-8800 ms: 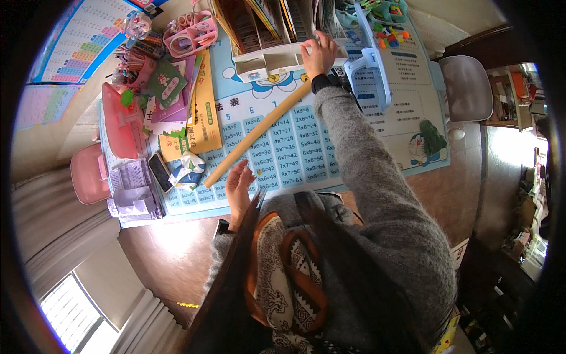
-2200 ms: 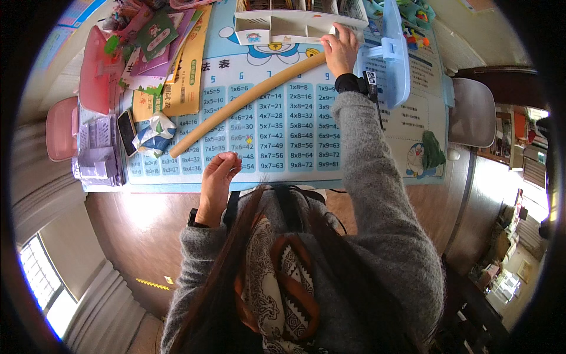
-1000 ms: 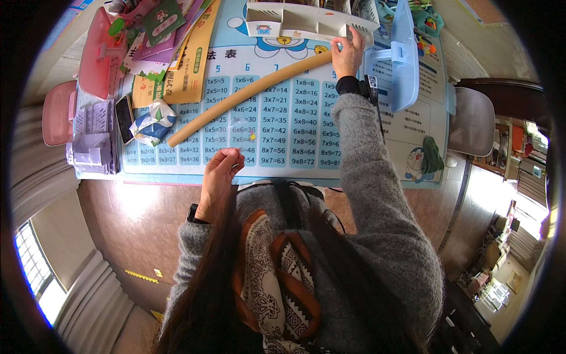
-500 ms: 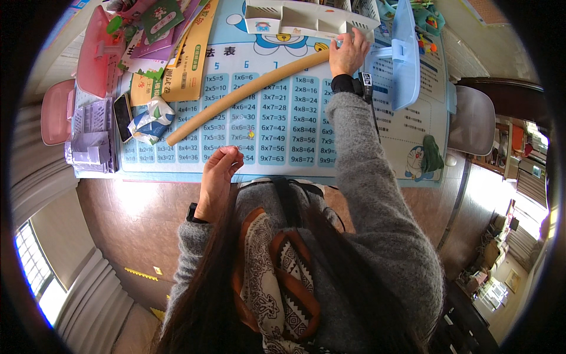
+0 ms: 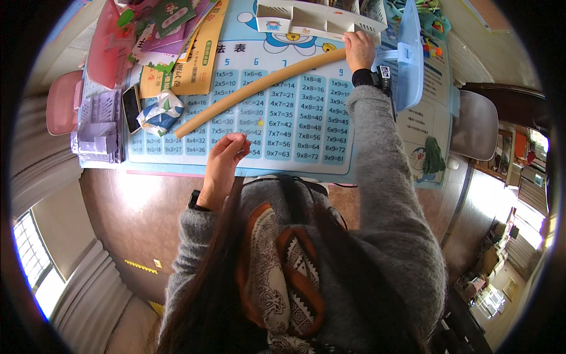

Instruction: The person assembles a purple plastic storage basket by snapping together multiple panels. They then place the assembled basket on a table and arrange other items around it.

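Note:
My right hand [image 5: 359,52] reaches to the far side of the table, its fingers bent over the front right corner of a white compartment organizer [image 5: 306,25]. The right end of a long tan tube [image 5: 262,85] meets the side of this hand; whether the palm covers more of it I cannot tell. From there the tube slants down to the left, slightly bowed. My left hand [image 5: 224,158] hovers near the table's front edge, with thumb and fingers pinched together. What they hold, if anything, is too small to make out.
A phone [image 5: 131,109], a crumpled white-and-blue packet [image 5: 160,113] and purple plastic crates [image 5: 97,127] are at the left. Books and papers [image 5: 197,56] pile up behind. A blue plastic chair back [image 5: 409,56] and dark green cloth [image 5: 434,156] stand right. A printed times-table mat [image 5: 283,127] covers the table.
The view has shifted slightly. My right hand's fingers have drawn closer together at the organizer's corner. My left hand stays pinched near the front edge. Tube and organizer look unmoved.

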Motion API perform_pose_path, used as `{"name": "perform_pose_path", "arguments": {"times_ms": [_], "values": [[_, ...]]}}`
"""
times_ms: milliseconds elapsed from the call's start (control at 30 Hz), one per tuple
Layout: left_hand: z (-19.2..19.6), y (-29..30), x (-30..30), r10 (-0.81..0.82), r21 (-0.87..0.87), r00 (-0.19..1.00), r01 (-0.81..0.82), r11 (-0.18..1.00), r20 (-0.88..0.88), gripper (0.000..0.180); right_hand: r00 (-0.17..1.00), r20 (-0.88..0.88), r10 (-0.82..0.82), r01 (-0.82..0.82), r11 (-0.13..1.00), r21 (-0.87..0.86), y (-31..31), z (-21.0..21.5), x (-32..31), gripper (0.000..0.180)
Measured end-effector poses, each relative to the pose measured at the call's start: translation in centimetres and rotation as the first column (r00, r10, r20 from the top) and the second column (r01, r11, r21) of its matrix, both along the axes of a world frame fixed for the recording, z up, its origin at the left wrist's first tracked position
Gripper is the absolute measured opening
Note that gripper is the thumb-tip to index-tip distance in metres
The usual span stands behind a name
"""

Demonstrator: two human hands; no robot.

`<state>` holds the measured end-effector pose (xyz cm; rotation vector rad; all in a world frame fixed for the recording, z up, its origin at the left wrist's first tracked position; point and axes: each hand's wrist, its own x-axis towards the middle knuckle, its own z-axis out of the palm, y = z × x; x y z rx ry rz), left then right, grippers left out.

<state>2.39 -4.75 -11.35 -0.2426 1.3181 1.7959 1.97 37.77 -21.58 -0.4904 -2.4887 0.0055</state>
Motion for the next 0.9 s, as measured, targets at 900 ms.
{"name": "perform_pose_path", "arguments": {"times_ms": [900], "values": [[8.7,3.1,-4.6,-0.200,0.281,0.949,0.267,0.922,-0.244,0.010,0.827,-0.122,0.549,-0.557,0.771,-0.309,-24.3,24.1,4.8,0.018]]}}
